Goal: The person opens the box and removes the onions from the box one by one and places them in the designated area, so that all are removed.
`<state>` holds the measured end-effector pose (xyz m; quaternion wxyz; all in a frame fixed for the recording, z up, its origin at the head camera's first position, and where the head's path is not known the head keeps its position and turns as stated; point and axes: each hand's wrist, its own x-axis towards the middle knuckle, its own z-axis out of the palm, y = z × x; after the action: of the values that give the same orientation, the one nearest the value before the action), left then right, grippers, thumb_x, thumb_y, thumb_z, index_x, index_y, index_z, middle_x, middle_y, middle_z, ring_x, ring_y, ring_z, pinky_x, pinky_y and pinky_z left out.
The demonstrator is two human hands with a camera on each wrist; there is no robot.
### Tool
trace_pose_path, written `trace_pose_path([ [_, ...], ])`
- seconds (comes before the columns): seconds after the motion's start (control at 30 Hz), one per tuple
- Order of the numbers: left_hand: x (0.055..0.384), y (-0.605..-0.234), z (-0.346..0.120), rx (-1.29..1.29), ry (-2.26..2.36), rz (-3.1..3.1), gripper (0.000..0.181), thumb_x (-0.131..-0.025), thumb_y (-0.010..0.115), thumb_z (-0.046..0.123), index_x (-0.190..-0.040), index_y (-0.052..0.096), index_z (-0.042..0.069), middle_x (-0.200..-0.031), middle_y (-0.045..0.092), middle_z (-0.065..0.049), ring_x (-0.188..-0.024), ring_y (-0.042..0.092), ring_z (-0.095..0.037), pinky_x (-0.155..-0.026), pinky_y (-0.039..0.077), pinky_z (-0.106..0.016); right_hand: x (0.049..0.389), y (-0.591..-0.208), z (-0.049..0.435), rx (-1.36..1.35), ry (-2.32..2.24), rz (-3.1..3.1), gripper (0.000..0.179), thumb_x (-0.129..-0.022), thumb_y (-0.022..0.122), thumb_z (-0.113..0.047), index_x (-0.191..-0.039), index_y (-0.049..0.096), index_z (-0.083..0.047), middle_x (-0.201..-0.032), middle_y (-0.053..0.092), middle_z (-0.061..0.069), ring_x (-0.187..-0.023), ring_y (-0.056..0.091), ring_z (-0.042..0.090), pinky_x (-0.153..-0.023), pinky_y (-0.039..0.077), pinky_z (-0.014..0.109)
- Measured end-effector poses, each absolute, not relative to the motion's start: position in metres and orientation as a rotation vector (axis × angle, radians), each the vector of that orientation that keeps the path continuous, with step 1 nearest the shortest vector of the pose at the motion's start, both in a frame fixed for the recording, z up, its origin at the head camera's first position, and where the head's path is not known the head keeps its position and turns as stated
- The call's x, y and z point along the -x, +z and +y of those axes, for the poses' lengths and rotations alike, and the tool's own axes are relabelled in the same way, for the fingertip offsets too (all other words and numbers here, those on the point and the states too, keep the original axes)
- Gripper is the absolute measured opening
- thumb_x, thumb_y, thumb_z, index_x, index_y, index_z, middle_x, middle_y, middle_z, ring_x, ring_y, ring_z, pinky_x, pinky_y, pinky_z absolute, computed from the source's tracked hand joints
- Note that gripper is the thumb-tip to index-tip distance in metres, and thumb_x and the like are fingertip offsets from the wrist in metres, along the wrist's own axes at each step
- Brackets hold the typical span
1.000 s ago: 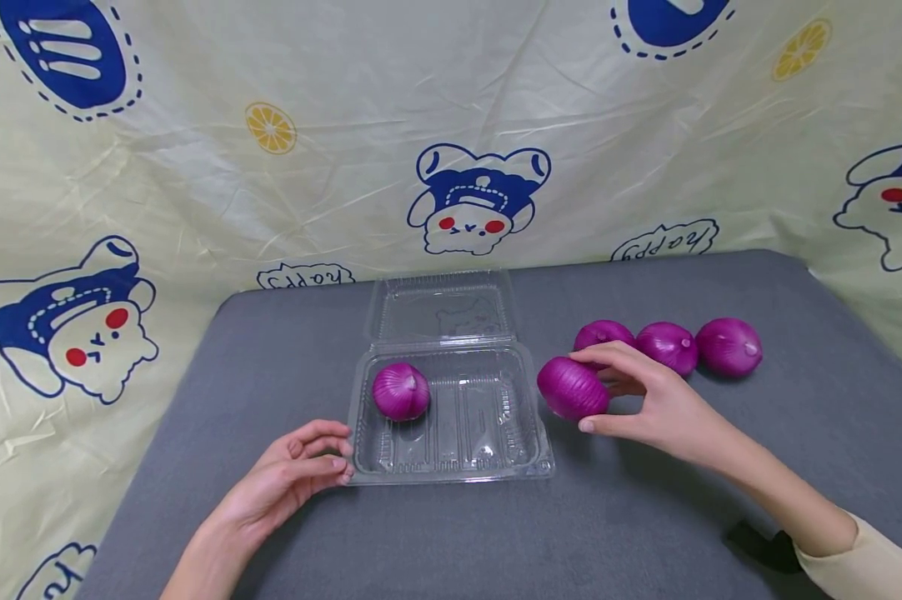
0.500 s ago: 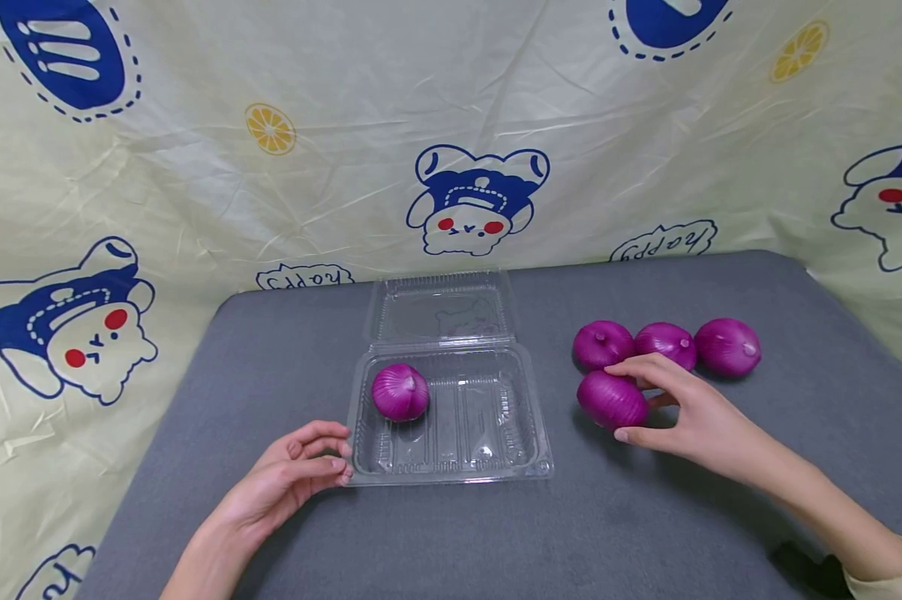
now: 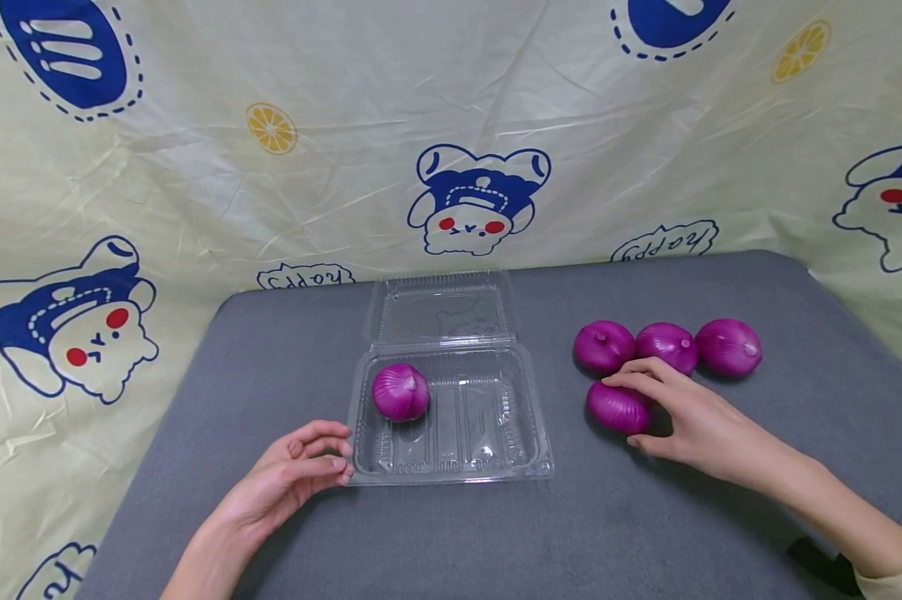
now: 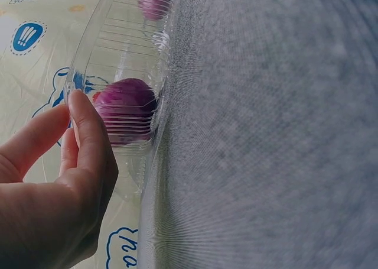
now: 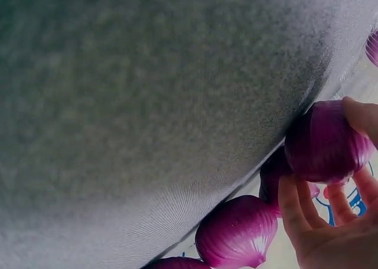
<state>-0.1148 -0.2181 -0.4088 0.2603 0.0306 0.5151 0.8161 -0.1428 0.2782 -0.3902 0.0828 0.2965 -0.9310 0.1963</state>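
Observation:
My right hand (image 3: 694, 417) holds a red onion (image 3: 618, 408) low at the table, with the thumb on its near side and the fingers on its far side. In the right wrist view, the fingers curve around this onion (image 5: 325, 142). My left hand (image 3: 282, 475) pinches the left rim of a clear plastic clamshell box (image 3: 451, 478), as the left wrist view also shows. The box stands with its lid (image 3: 443, 304) folded back. One red onion (image 3: 401, 392) sits in the box's left part.
Behind the held onion, a row of red onions stands on the grey cloth: a left one (image 3: 603, 347), a middle one (image 3: 667, 347) and a right one (image 3: 729, 347). A printed pale curtain (image 3: 331, 200) hangs behind the grey table (image 3: 451, 542).
My right hand has moved the onion rightward, away from the box, and lowered it to the table in front of the row. The left hand and the box have stayed put.

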Motion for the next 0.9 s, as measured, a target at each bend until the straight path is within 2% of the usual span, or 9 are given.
trace_pose_path([
  [0.07, 0.1148, -0.4085, -0.2182, -0.092, 2.211, 1.391, 0.033, -0.089, 0.058, -0.013, -0.12, 0.056, 0.0, -0.102, 0.062, -0.008, -0.086, 0.064, -0.018, -0.082, 0.056, -0.031, 0.1421, -0.3905, 0.2778, -0.88, 0.603, -2.786, 0.077, -0.065, 0.092, -0.018, -0.133, 0.057, -0.026, -0.129, 0.048, -0.009, -0.112, 0.049, 0.01, -0.086, 0.044, 0.012],
  [0.27, 0.1139, -0.4075, -0.2181, -0.114, 2.221, 1.374, 0.033, -0.09, 0.056, -0.014, -0.119, 0.056, -0.001, -0.101, 0.062, -0.008, -0.086, 0.065, -0.018, -0.082, 0.056, -0.031, 0.1396, -0.3889, 0.2759, -0.806, 0.683, -2.856, 0.077, -0.072, 0.089, -0.032, -0.139, 0.05, -0.027, -0.133, 0.049, -0.008, -0.115, 0.049, 0.011, -0.088, 0.047, 0.017],
  [0.43, 0.1139, -0.4082, -0.2178, -0.121, 2.223, 1.368, 0.032, -0.09, 0.055, -0.015, -0.119, 0.056, -0.001, -0.101, 0.062, -0.009, -0.085, 0.065, -0.018, -0.081, 0.056, -0.031, 0.1395, -0.3897, 0.2767, -0.77, 0.753, -2.89, 0.075, -0.076, 0.086, -0.038, -0.139, 0.049, -0.019, -0.133, 0.051, 0.0, -0.118, 0.049, 0.017, -0.093, 0.035, 0.005],
  [0.63, 0.1147, -0.4094, -0.2175, -0.094, 2.216, 1.379, 0.033, -0.09, 0.056, -0.014, -0.119, 0.056, -0.001, -0.101, 0.062, -0.009, -0.085, 0.065, -0.019, -0.081, 0.056, -0.031, 0.1421, -0.3913, 0.2786, -0.784, 0.78, -2.881, 0.073, -0.075, 0.087, -0.031, -0.137, 0.051, -0.018, -0.133, 0.052, 0.001, -0.118, 0.048, 0.018, -0.094, 0.03, 0.002],
  [0.9, 0.1144, -0.4093, -0.2183, -0.088, 2.21, 1.384, 0.033, -0.09, 0.057, -0.013, -0.12, 0.055, -0.001, -0.101, 0.061, -0.009, -0.085, 0.064, -0.019, -0.081, 0.056, -0.031, 0.143, -0.3901, 0.2817, -0.792, 0.788, -2.865, 0.072, -0.073, 0.088, -0.02, -0.135, 0.052, -0.018, -0.131, 0.052, 0.001, -0.117, 0.047, 0.017, -0.092, 0.031, 0.003],
])
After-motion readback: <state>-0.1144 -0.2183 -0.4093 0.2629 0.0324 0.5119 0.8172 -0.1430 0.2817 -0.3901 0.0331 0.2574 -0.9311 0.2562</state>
